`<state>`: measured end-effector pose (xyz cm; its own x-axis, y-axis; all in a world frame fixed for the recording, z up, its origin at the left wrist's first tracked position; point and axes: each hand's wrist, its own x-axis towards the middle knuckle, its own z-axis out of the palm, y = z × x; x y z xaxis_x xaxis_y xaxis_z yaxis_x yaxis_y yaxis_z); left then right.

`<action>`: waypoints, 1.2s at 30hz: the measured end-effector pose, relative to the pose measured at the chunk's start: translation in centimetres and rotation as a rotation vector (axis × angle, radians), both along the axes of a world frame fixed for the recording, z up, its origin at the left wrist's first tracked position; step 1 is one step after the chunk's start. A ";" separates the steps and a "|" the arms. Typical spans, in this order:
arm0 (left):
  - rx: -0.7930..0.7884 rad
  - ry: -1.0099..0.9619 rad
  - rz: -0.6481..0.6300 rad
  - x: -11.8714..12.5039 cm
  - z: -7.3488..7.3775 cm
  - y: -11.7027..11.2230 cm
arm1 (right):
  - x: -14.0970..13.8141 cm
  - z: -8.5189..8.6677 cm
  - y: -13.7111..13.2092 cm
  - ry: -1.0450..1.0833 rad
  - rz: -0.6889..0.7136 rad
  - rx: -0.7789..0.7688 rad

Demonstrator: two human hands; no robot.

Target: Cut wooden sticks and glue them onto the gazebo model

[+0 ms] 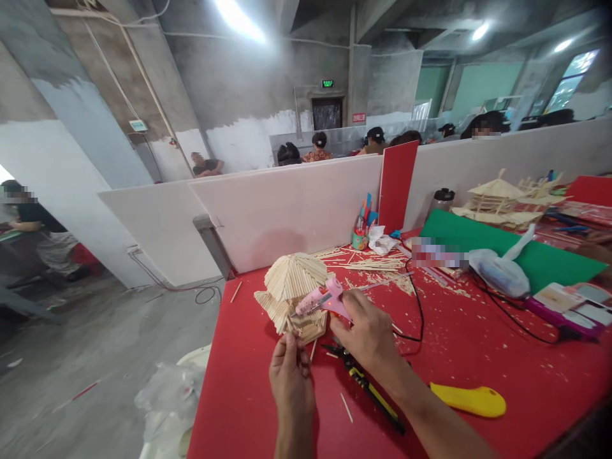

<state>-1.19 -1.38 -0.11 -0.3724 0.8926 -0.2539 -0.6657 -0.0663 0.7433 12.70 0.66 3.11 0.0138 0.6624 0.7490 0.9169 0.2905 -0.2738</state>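
Note:
My right hand (366, 325) is wrapped round a pink hot glue gun (322, 298), its nozzle pointing left at the model. The model is a small pavilion (296, 277) built of pale wooden sticks, with a domed upper roof and a flared lower one. My left hand (291, 366) pinches at the model's near side, just below the nozzle; a thin stick (289, 324) seems to be at its fingertips. Under my right wrist lie black-and-yellow pliers (368, 389). A yellow handle (471, 399) rests right of my forearm.
Loose sticks (377, 261) and shavings lie behind the model on the red table (248, 408). A pen cup (360, 239) stands by the white partition (287, 207). A black cord (421, 312) curves across the right side. Another stick model (497, 194) stands far right.

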 end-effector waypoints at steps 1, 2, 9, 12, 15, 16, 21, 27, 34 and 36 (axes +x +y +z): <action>-0.009 0.048 0.044 0.1 -0.1 0.0 | -0.2 0.0 0.0 -0.007 -0.002 0.016; -0.014 0.094 0.078 0.1 -0.2 0.0 | -0.3 -0.1 -0.1 -0.009 0.002 0.031; -0.029 0.314 0.140 0.4 -0.6 -0.1 | -0.8 -0.5 -0.3 0.008 0.029 0.058; -0.023 0.320 0.163 0.4 -0.6 0.1 | -0.9 -0.6 -0.2 0.013 0.033 0.074; -0.017 0.310 0.178 0.4 -0.8 0.3 | -0.9 -0.7 0.0 0.024 0.048 0.101; -0.018 0.306 0.178 0.4 -0.9 0.4 | -0.9 -0.7 0.1 0.024 0.050 0.110; -0.051 0.277 0.188 0.3 -1.4 0.7 | -0.9 -1.0 0.4 0.029 0.043 0.182; -0.063 0.216 0.227 0.4 -1.5 0.9 | -0.9 -1.2 0.5 0.026 0.046 0.194; -0.066 0.187 0.238 0.6 -1.1 0.9 | -0.9 -1.3 0.7 0.029 0.056 0.198; -0.071 0.174 0.242 0.5 -1.0 0.9 | -0.8 -1.4 0.6 0.025 0.052 0.191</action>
<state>-0.64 -0.48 -1.12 -0.6154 0.7549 -0.2266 -0.4994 -0.1510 0.8531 11.90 1.27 1.68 0.0038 0.5085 0.8610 0.8928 0.3861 -0.2320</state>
